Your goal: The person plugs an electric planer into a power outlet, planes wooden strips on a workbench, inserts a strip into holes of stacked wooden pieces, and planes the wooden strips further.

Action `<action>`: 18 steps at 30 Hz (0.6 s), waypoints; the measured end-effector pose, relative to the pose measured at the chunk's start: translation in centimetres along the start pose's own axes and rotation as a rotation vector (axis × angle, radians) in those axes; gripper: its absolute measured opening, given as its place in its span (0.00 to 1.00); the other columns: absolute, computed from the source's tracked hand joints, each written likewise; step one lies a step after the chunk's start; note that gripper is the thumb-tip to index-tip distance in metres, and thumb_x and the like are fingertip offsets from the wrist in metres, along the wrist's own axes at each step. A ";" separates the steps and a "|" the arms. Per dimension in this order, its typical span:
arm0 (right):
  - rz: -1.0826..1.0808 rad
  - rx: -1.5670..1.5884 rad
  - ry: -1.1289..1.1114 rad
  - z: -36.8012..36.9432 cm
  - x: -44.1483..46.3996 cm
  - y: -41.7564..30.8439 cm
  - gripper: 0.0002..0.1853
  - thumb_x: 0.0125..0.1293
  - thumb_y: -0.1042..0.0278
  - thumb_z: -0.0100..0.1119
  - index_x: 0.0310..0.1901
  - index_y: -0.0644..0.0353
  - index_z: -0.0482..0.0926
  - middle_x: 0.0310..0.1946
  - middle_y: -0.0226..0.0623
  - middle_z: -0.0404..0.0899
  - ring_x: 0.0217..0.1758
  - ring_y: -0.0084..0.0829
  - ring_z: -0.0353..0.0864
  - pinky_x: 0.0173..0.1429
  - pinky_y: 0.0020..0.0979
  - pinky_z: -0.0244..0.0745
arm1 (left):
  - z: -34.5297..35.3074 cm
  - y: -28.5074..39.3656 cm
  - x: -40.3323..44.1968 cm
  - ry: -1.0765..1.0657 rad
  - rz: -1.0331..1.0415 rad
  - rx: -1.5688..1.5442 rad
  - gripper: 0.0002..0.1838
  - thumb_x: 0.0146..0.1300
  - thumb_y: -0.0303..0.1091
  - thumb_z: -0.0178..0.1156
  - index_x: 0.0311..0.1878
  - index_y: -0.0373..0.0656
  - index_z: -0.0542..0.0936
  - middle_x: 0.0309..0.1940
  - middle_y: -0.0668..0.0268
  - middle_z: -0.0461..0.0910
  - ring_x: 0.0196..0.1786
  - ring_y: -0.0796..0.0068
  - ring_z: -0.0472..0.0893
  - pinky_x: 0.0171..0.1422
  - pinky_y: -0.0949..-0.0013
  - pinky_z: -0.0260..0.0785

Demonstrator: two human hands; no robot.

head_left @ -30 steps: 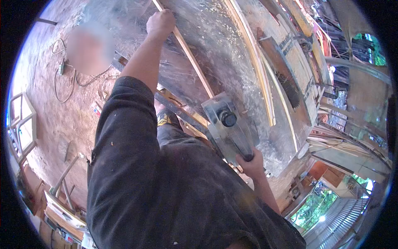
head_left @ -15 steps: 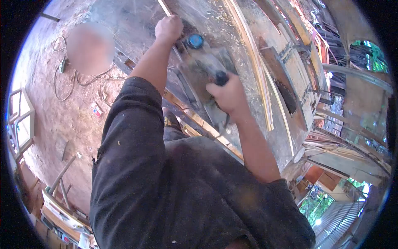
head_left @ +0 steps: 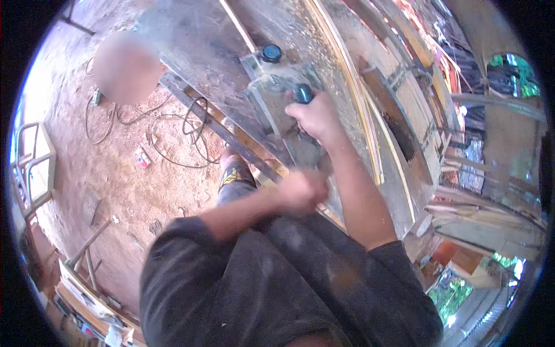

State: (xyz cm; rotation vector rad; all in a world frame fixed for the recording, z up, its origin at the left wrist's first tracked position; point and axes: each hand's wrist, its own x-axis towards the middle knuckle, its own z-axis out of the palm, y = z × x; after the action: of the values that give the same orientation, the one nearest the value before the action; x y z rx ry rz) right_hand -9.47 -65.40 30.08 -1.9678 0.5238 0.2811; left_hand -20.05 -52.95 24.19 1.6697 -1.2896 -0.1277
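My right hand (head_left: pixel 318 115) is wrapped around the dark upright handle (head_left: pixel 303 93) of a flat, greyish tool or jig (head_left: pixel 280 87) lying on the metal-topped workbench. A round black knob (head_left: pixel 272 53) stands at its far end. Beyond that knob, a thin wooden strip (head_left: pixel 238 26) runs toward the top of the view, its near end meeting the plate. Close to my body, over the bench's near edge, is my left hand (head_left: pixel 303 191). Motion smears its fingers, so I cannot make out whether anything is in them.
Long thin strips (head_left: pixel 350 75) and shavings lie along the bench. A toothed saw blade (head_left: pixel 400 137) shows to the right. Cables (head_left: pixel 173 136) loop over the dirt floor at left, near a foot. Scrap wood is piled at far right.
My left hand has left the strip at the top and come back toward my body. My right hand stays on the handle, which has shifted very little. More of the floor cables shows.
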 end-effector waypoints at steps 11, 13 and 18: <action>-0.024 0.045 0.015 0.9 -0.8 -0.8 0.07 0.53 0.75 0.66 0.34 0.62 0.79 0.19 0.27 0.75 0.16 0.19 0.71 0.21 0.25 0.65 | 17.1 -5.6 0.2 0.084 -0.090 0.353 0.11 0.49 0.35 0.60 0.37 0.46 0.83 0.46 0.64 0.78 0.53 0.60 0.73 0.63 0.53 0.61; 0.062 -0.040 0.005 0.7 -0.9 -1.2 0.12 0.49 0.65 0.67 0.33 0.64 0.82 0.25 0.38 0.81 0.29 0.32 0.80 0.39 0.35 0.74 | 17.0 -5.7 0.1 0.048 -0.017 0.451 0.11 0.49 0.35 0.60 0.37 0.47 0.83 0.45 0.64 0.78 0.54 0.61 0.73 0.63 0.54 0.61; -0.002 0.019 0.037 1.6 2.4 -2.9 0.07 0.52 0.72 0.66 0.33 0.62 0.79 0.19 0.28 0.75 0.17 0.19 0.72 0.22 0.25 0.66 | 17.1 -5.2 -0.3 -0.293 -0.105 0.337 0.09 0.49 0.36 0.59 0.34 0.51 0.83 0.39 0.67 0.78 0.52 0.65 0.74 0.58 0.58 0.62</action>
State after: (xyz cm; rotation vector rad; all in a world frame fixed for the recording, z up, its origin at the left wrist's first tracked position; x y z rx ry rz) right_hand -5.98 -63.46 30.68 -1.9578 0.5462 0.2377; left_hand -26.83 -63.62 11.52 2.0659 -1.5031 -0.2352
